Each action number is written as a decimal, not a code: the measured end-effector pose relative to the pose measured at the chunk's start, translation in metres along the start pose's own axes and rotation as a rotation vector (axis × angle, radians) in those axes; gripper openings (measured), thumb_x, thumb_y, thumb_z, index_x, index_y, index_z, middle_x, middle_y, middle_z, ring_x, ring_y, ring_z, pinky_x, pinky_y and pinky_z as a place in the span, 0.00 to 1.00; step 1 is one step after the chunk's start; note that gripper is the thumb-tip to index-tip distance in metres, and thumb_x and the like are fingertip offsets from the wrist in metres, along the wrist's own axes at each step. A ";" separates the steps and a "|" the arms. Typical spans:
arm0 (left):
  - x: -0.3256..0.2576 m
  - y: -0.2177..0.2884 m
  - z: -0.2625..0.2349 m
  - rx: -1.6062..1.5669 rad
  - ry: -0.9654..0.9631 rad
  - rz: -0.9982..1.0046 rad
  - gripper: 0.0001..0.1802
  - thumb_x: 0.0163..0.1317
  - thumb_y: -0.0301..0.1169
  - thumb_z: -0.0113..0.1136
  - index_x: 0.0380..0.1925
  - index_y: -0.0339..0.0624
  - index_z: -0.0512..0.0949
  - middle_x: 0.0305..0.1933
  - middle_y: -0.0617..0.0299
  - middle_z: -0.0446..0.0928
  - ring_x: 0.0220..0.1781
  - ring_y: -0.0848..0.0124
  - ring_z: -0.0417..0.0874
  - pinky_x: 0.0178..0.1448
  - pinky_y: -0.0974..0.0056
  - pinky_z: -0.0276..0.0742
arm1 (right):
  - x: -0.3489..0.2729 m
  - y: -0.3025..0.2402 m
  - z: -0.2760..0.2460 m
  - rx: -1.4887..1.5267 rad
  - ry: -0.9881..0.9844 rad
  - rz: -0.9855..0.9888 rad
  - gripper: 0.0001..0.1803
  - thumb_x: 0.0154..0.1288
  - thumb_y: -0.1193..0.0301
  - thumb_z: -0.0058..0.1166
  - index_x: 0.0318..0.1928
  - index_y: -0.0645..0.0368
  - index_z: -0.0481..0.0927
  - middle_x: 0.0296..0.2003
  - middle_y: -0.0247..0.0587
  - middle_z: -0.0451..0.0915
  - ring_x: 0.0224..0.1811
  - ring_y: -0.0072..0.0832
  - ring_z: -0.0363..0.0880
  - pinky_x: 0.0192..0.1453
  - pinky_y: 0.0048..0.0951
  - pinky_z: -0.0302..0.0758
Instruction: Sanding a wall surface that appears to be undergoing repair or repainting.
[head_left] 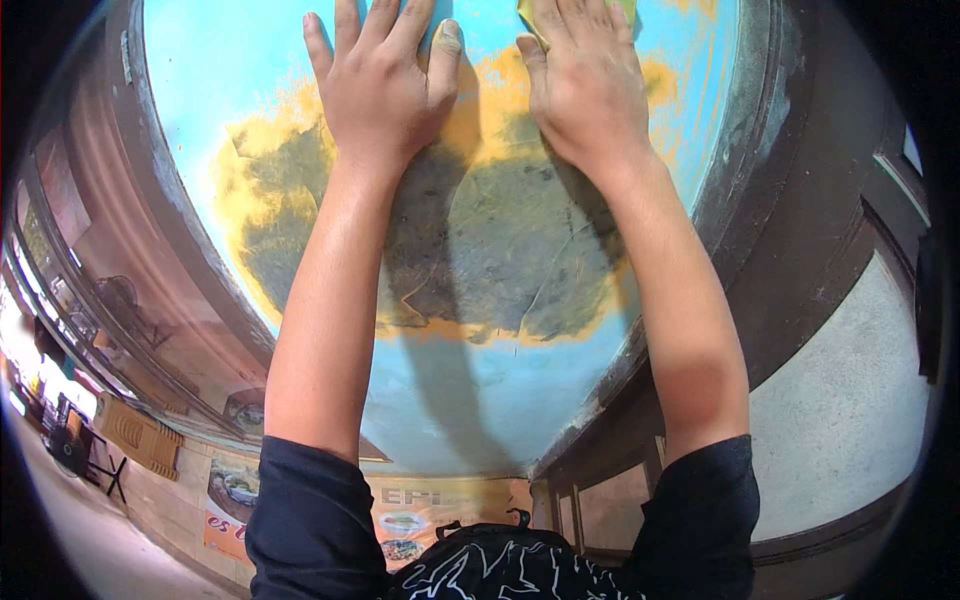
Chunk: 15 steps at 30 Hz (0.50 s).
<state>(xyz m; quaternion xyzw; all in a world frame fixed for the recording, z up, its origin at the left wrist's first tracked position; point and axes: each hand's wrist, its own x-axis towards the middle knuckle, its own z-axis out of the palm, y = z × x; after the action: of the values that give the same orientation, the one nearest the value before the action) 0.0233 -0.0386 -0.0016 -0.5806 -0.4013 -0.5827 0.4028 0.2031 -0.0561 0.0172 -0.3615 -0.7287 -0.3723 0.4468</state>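
Both arms reach up across a light-blue painted surface (480,390) with a large worn dark-grey patch (520,235), ringed in orange-yellow. My left hand (385,90) lies against the upper part of it, palm down and fingers spread, holding nothing that I can see. Pale dust coats its thumb. Under the fingers of my right hand (592,105) is a yellow sheet (629,9) that looks like sandpaper, pressed against the surface. The fingertips of both hands run out of the top edge, and most of the sheet is hidden.
Dark frames (740,230) border the blue surface on both sides. Low in the view are an orange poster (455,515) and another food poster (230,490). Stacked tan plastic chairs (140,435) and a black fan (68,435) stand at the lower left.
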 end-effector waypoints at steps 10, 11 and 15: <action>-0.004 -0.007 -0.001 0.009 0.012 0.002 0.29 0.72 0.39 0.50 0.72 0.50 0.73 0.82 0.60 0.64 0.86 0.48 0.53 0.85 0.35 0.40 | -0.033 -0.005 0.013 -0.035 -0.040 0.043 0.35 0.82 0.58 0.36 0.81 0.63 0.54 0.81 0.55 0.53 0.84 0.52 0.46 0.85 0.56 0.43; -0.005 -0.008 -0.001 0.013 0.019 0.005 0.29 0.72 0.39 0.50 0.72 0.50 0.73 0.82 0.59 0.64 0.86 0.48 0.53 0.85 0.35 0.40 | -0.026 -0.003 0.012 -0.035 -0.006 0.017 0.35 0.83 0.58 0.35 0.81 0.63 0.54 0.81 0.55 0.54 0.84 0.52 0.47 0.85 0.55 0.43; -0.005 -0.006 -0.007 -0.004 -0.010 -0.017 0.29 0.72 0.39 0.50 0.72 0.50 0.73 0.82 0.60 0.63 0.86 0.48 0.53 0.85 0.35 0.40 | -0.012 0.005 0.007 -0.054 0.075 -0.037 0.34 0.84 0.56 0.33 0.81 0.62 0.54 0.80 0.56 0.55 0.84 0.52 0.49 0.85 0.52 0.44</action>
<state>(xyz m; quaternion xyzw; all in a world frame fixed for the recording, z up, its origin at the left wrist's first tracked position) 0.0148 -0.0433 -0.0069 -0.5808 -0.4070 -0.5839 0.3950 0.2084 -0.0498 0.0053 -0.3456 -0.7077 -0.4133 0.4572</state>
